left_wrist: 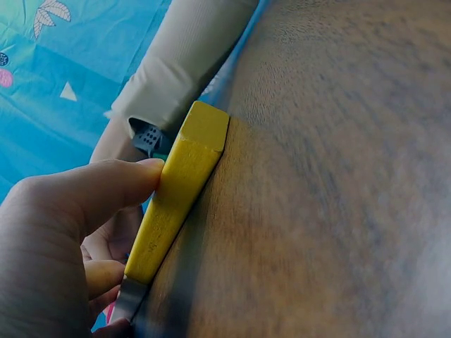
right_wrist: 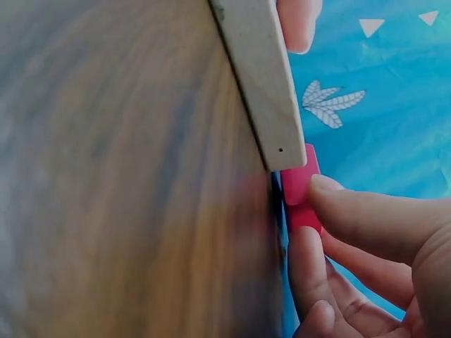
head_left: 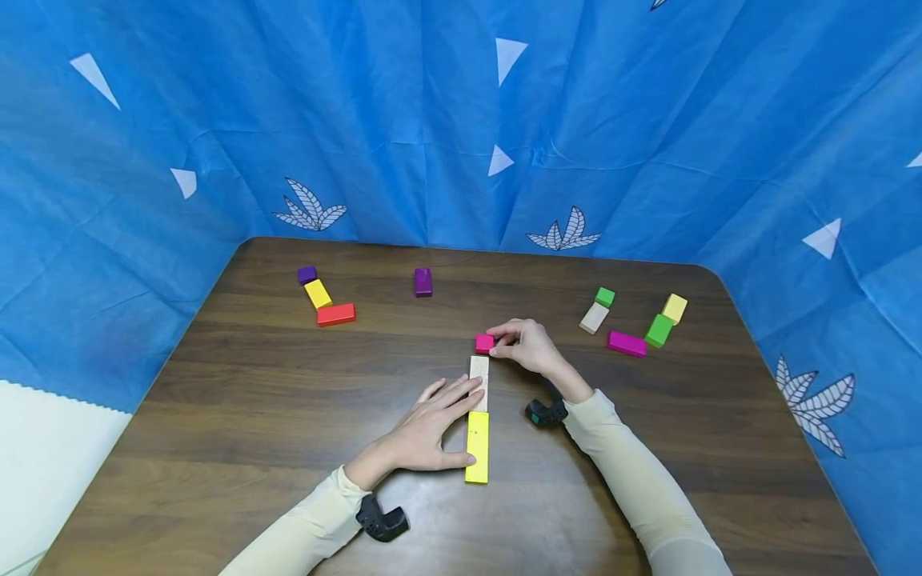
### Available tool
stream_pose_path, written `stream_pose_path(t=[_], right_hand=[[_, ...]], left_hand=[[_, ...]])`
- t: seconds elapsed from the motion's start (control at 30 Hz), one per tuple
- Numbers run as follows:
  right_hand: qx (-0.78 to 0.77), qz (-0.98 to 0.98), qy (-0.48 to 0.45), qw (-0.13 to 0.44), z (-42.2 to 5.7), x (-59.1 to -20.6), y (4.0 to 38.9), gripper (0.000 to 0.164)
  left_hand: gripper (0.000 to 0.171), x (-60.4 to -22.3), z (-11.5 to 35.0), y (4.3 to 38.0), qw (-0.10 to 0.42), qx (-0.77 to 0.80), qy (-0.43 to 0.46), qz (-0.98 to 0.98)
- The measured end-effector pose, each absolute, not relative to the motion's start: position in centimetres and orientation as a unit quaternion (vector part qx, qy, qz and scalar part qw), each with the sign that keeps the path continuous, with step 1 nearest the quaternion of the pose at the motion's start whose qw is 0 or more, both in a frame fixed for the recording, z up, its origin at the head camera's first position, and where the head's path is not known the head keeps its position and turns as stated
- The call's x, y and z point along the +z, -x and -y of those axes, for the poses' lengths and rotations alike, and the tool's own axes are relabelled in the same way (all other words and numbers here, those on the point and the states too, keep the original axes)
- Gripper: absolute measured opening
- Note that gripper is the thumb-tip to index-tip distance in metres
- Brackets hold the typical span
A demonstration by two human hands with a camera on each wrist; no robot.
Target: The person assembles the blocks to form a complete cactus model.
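Observation:
A pink block [head_left: 484,344] is pinched between the thumb and fingers of my right hand [head_left: 531,349]. It lies just past the far end of a pale wooden block [head_left: 479,366], and in the right wrist view the pink block [right_wrist: 303,184] overlaps that end. Nearer me, a long yellow block [head_left: 479,448] continues the line, end to end with the pale one. My left hand [head_left: 430,432] rests with fingers spread, fingertips on the pale block and thumb on the yellow block's side, as the left wrist view shows on the yellow block [left_wrist: 176,190].
At the back left lie small purple [head_left: 306,274], yellow [head_left: 318,294] and red [head_left: 336,314] blocks. Another purple block [head_left: 422,282] lies back centre. Several green, white, magenta [head_left: 627,344] and pale yellow [head_left: 674,309] blocks lie on the right. A blue curtain [head_left: 461,120] borders the brown table [head_left: 288,400].

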State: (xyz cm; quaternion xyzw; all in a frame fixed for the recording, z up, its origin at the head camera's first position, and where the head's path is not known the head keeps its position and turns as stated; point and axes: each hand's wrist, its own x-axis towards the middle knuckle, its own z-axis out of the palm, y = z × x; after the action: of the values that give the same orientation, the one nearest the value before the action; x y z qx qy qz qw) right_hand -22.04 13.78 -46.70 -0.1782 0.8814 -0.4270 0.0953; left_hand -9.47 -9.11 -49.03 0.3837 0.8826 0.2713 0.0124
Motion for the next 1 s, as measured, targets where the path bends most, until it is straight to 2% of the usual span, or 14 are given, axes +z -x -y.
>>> stream_pose_path(t=[1.0], right_hand=[[-0.421, -0.875, 0.229, 0.075, -13.81, -46.95, 21.41, 0.03]], left_hand=[[0.09, -49.05, 9.0, 9.64, 0.007, 0.262, -0.385, -0.885]])
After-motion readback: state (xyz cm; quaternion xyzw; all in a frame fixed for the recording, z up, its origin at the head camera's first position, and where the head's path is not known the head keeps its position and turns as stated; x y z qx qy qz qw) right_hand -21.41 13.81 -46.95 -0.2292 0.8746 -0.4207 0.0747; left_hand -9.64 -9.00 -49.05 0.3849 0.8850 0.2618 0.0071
